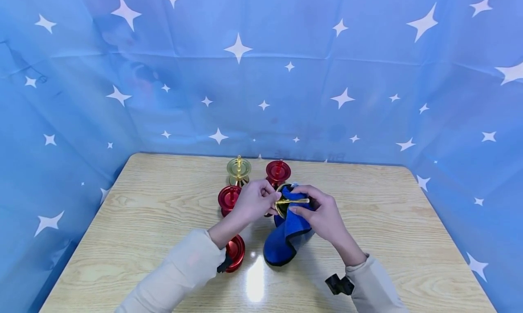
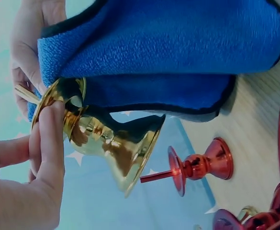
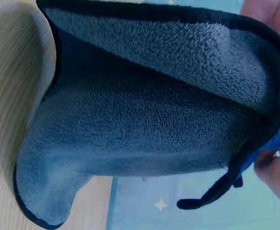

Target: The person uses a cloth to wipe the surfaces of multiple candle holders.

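Observation:
A shiny gold candlestick (image 2: 113, 139) is held on its side above the table. My left hand (image 1: 254, 200) pinches it by the rim of its dish, fingers on one side and thumb on the other. In the head view its thin spike (image 1: 298, 201) points right, across a blue cloth (image 1: 282, 247). That cloth has a black edge and a grey underside (image 3: 130, 120), and its loose end drapes down toward the tabletop. My right hand (image 1: 324, 215) grips the cloth's upper part near the spike, thumb and fingers on either side of it.
Beyond my hands stand a second gold candlestick (image 1: 239, 168) and a red candlestick (image 1: 278, 171). Another red candlestick (image 1: 229, 198) stands left of my left hand, and a red dish (image 1: 235, 254) shows below my left wrist. A blue starred curtain (image 1: 286, 81) borders the wooden table (image 1: 388, 222).

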{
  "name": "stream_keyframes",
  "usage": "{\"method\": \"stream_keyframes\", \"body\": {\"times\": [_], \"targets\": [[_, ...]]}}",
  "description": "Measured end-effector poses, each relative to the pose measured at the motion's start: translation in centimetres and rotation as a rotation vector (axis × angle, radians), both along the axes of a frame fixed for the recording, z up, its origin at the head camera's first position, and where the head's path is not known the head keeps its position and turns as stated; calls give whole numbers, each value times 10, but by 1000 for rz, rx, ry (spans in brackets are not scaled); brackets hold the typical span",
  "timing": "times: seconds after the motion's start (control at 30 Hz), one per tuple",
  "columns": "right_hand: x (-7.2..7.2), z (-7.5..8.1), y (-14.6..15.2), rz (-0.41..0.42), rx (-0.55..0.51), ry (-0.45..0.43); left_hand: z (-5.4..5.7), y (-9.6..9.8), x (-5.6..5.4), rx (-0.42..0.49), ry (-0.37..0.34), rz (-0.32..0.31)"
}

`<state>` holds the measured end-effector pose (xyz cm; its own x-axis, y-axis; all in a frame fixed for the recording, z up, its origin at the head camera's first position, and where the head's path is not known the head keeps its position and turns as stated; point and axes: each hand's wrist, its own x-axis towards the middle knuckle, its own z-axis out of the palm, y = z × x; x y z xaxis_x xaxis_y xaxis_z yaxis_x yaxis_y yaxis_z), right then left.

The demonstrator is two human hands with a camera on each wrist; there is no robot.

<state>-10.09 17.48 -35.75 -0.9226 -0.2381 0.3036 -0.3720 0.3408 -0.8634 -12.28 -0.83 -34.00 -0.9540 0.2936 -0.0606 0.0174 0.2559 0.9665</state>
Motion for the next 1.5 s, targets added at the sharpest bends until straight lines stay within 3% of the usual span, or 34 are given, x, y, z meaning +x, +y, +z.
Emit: {"method": "stream_keyframes", "body": {"times": [0.13, 0.27, 0.5, 0.6, 0.8, 1.0, 1.3, 1.5], "targets": [[-1, 5, 2, 12, -2, -56, 4, 0, 0, -69, 35, 19], [-1, 14, 10, 21, -9, -55, 4, -1, -1, -102, 34, 36], [-4, 31, 27, -2, -38, 82, -5, -10, -10, 87, -61, 63], [-6, 33, 27, -19, -21, 108, -2, -13, -12, 100, -71, 37], [-5, 24, 11, 44, 85, 21, 7, -11, -11, 4, -64, -56], [-7, 21, 8, 174, 219, -70, 6, -9, -8, -108, -6, -90], [-12, 16, 4, 281, 238, 44, 6, -2, -5, -165, 30, -61], [-11, 9, 5, 282, 212, 25, 4, 1, -4, -190, 30, -52]]}}
